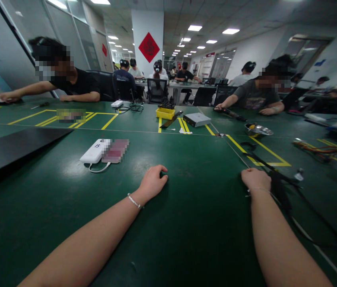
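My left hand (153,181) rests on the green table (186,207) with its fingers curled into a loose fist, and nothing shows in it. My right hand (255,179) lies further right, also curled shut, touching a bundle of black cables (279,187) beside it. Whether the fingers grip the cables is hidden. A thin bracelet sits on each wrist. A white power bank (95,151) marked 15, with a short cable, lies ahead of my left hand.
A dark flat panel (13,149) lies at the left. Across the table stand a yellow tray (165,113), a grey box (196,119) and a metal part (258,129). Two people sit opposite with arms on the table. Coloured wires (324,149) lie far right.
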A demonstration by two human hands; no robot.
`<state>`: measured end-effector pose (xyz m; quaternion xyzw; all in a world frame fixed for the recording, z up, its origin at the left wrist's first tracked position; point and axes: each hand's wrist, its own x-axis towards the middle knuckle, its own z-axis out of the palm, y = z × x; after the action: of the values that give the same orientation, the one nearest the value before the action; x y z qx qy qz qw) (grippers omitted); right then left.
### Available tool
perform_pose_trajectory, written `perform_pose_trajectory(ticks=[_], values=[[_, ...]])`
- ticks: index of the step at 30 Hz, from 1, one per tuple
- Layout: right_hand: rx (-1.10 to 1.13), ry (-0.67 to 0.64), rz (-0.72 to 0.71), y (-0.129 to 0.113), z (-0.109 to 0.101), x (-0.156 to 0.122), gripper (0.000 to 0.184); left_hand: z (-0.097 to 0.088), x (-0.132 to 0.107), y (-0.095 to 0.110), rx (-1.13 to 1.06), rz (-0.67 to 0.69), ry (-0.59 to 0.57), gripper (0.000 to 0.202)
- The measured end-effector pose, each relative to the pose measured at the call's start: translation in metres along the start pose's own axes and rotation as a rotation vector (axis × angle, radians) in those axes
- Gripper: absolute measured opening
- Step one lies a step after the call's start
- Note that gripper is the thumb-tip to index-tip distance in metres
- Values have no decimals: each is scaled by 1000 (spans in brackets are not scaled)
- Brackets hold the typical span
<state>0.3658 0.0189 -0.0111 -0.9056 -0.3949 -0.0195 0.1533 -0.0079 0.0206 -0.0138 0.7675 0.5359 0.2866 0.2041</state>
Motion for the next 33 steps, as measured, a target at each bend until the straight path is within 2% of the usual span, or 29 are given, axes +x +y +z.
perform_pose_trajectory(ticks=[2, 4, 6, 9, 11, 14, 17, 19, 21, 23, 26, 29, 31, 33], values=[[39, -23, 69, -1, -2, -1, 32, 0, 0, 0, 8, 1, -6, 19], [82, 18, 63, -6, -4, -4, 32, 0, 0, 0, 12, 5, -14, 19], [121, 128, -80, -20, -5, -11, 32, 1, 1, 0, 17, 6, -20, 19], [216, 233, -459, -53, -2, -33, 30, 1, 1, -1, 31, 12, -35, 22], [288, 179, -723, -78, 3, -57, 28, 2, 1, -1, 43, 27, -49, 27], [275, 3, -1050, -109, 12, -99, 32, 3, 1, -2, 69, 92, -69, 35], [186, -191, -1223, -125, 17, -134, 42, 6, 1, -2, 121, 172, -91, 37], [139, -282, -1273, -128, 17, -142, 43, 7, 1, -2, 152, 198, -106, 33], [121, -301, -1265, -126, 13, -136, 40, 6, 0, -2, 170, 208, -114, 30], [99, -242, -1181, -118, 6, -118, 36, 5, 0, -2, 178, 209, -120, 28], [3, -105, -910, -94, -5, -78, 36, 3, -1, -1, 177, 196, -140, 29], [-92, -31, -607, -61, -12, -40, 40, 2, -1, 0, 175, 181, -155, 29], [-131, -9, -463, -40, -13, -21, 40, 1, -1, 0, 171, 179, -154, 29], [-150, -46, -374, -23, -11, -9, 41, 1, -1, 1, 160, 186, -148, 28]])
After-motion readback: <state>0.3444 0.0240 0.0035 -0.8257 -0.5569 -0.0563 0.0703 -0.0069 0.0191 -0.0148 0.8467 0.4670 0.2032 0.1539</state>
